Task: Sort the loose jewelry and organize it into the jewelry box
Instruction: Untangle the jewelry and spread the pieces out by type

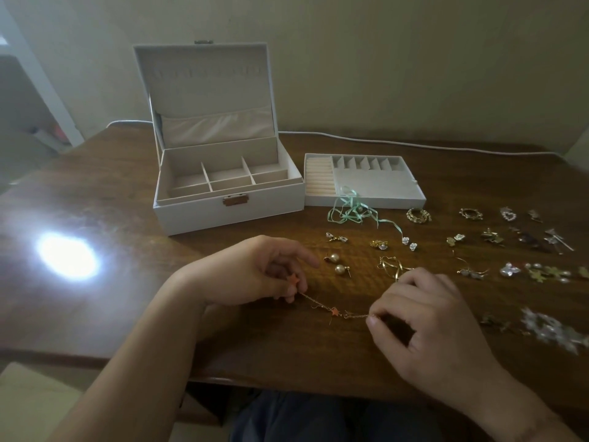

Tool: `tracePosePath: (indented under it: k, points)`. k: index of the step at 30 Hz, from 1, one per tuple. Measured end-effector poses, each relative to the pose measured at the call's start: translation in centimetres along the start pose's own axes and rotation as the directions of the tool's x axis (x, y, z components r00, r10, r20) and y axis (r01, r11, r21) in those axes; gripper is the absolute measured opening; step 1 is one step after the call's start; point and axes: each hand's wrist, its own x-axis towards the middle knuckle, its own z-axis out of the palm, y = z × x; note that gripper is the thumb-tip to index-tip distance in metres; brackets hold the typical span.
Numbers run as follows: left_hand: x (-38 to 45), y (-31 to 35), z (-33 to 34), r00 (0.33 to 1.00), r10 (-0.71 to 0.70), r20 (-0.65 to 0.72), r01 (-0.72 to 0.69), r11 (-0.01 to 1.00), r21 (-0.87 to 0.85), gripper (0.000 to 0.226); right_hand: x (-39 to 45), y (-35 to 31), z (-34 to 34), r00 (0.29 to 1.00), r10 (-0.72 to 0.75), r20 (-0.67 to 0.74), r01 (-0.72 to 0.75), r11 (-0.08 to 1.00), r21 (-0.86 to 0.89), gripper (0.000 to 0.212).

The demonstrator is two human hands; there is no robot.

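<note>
A thin gold chain with orange stars [334,311] is stretched just above the table between my hands. My left hand [255,269] pinches its left end by one orange star. My right hand [424,317] pinches the right end with thumb and forefinger. The white jewelry box [229,205] stands open behind my left hand, its divided compartments holding nothing. Its removable tray [366,199] lies beside it on the right. Two pearl earrings [336,264] lie between my hands and the box.
Many loose pieces are spread over the right half of the wooden table [127,250]: a mint ribbon piece [350,212], gold rings [418,215], gold hoops [393,266], flower studs and clear crystal pieces [554,330]. A white cable [382,140] runs along the back edge.
</note>
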Motion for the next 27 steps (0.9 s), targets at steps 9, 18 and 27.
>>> tracePosePath:
  k: [9,18,27]
  points:
    - [-2.2,-0.1,0.2,0.999,0.003,-0.044,0.007,0.972,0.235,0.051,0.9,-1.7,0.4,0.997,0.017,0.076,-0.015,0.999,-0.033,0.033]
    - [-3.8,-1.3,1.1,0.985,0.09,-0.148,-0.028,0.927,0.375,0.036,2.5,-2.5,2.3,0.995,0.032,0.092,-0.03,0.999,-0.026,0.015]
    - [-3.1,-0.3,3.4,0.971,0.123,-0.204,-0.014,0.883,0.469,0.032,2.8,-3.2,2.4,0.992,0.02,0.126,-0.004,0.992,-0.125,0.006]
